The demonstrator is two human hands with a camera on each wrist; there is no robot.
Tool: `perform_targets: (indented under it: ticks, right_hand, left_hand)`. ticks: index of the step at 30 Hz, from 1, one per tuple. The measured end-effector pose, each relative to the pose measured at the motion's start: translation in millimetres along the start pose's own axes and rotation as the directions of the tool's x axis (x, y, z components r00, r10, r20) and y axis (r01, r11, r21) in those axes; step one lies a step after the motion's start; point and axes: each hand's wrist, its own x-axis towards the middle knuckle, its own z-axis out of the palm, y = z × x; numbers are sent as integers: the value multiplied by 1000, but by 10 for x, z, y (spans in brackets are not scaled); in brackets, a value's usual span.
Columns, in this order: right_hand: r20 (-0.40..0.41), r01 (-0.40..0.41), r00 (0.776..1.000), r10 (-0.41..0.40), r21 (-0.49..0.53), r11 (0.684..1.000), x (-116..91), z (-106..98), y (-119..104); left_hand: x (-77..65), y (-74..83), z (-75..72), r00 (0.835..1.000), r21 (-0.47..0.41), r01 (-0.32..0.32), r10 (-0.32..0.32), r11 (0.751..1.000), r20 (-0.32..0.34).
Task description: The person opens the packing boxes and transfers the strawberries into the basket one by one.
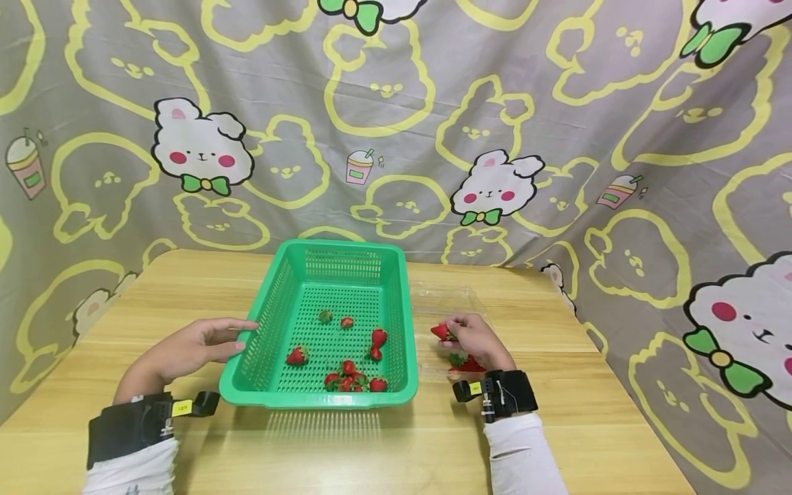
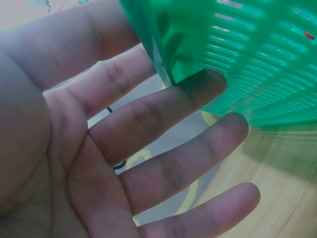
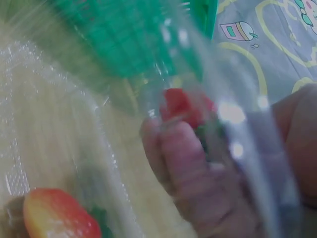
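Observation:
A green plastic basket [image 1: 318, 400] with slotted walls stands on the table and holds several strawberries, most of them near its front right. Fingers spread and mostly straight, my left hand [image 1: 192, 350] rests at the basket's left rim; the left wrist view shows its fingertips [image 2: 205, 82] against the green wall. To the right of the basket, my right hand [image 1: 476, 338] pinches a strawberry [image 1: 440, 331] between thumb and fingers, above a clear plastic box [image 1: 436, 294]. More strawberries [image 1: 468, 365] lie in that box, beneath the hand. The right wrist view is blurred by clear plastic across it.
The wooden table [image 1: 309, 460] runs back to a grey patterned curtain [image 1: 297, 89], which also hangs along both sides. Inside the basket, small strawberries [image 1: 347, 322] lie scattered toward the middle.

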Motion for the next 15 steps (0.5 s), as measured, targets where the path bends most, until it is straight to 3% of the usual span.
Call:
perform_targets:
  ticks: [15]
  right_hand:
    - [75, 57, 995, -65, 101, 993, -46, 18, -91]
  left_hand:
    - [1, -2, -8, 1000, -12, 8, -8, 1000, 9]
